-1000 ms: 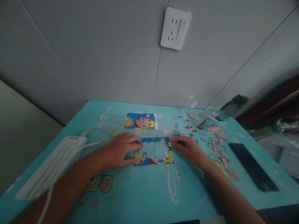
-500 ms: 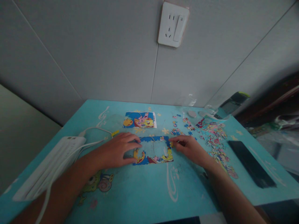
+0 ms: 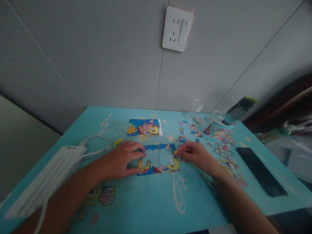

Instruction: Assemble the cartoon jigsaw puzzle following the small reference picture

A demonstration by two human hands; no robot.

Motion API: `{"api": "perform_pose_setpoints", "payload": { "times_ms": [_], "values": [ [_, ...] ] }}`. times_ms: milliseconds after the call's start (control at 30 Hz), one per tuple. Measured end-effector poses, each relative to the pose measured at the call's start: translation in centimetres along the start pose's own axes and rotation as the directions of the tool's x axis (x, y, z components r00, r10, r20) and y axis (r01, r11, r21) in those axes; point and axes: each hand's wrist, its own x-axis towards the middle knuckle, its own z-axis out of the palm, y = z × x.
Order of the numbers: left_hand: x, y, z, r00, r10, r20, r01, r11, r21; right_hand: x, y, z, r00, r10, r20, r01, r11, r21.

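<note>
A jigsaw puzzle (image 3: 156,169) lies on the blue table, its border joined into a rectangle around a bare middle. My left hand (image 3: 128,159) rests at the border's left side, fingers apart, with fingertips touching the edge. At the right side, my right hand (image 3: 192,152) pinches a small yellow puzzle piece (image 3: 175,152) against the border. Behind the puzzle lies a reference picture card (image 3: 143,126) of cartoon figures. Many loose puzzle pieces (image 3: 225,148) are spread to the right of my right hand.
A white power strip (image 3: 48,178) with cables lies at the left. On the right are a long black object (image 3: 260,170), a clear container (image 3: 220,123) and a dark bottle-like object with a green rim (image 3: 243,107). A wall socket (image 3: 177,29) sits above the table.
My right hand's fingers have drawn closer to the border's right side, and the yellow piece now shows at their tips. My left hand stays at the left side. The view has shifted slightly.
</note>
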Motion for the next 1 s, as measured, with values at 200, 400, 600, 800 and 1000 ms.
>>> {"api": "perform_pose_setpoints", "payload": {
  "times_ms": [200,400,600,800,1000],
  "values": [
    [-0.2,-0.3,0.2,1.0,-0.005,-0.02,0.005,1.0,0.002,-0.3,0.0,0.6,0.997,-0.017,0.081,0.013,0.998,0.057],
    [-0.4,-0.5,0.4,1.0,-0.014,-0.017,0.014,1.0,0.026,-0.4,0.6,-0.1,0.994,-0.093,0.055,0.098,0.99,-0.1],
    [-0.4,-0.6,0.4,1.0,0.0,-0.028,0.001,0.999,0.037,-0.4,1.4,-3.9,0.974,-0.152,-0.166,0.08,0.922,-0.379],
    [-0.5,-1.0,0.7,0.999,0.015,-0.045,-0.013,0.999,0.049,-0.1,1.8,-5.7,0.914,-0.219,-0.341,-0.012,0.826,-0.563],
    [-0.6,-1.0,0.7,0.998,0.02,-0.051,-0.017,0.998,0.059,0.9,2.9,-6.4,0.867,-0.269,-0.42,-0.061,0.778,-0.625]
  ]
}}
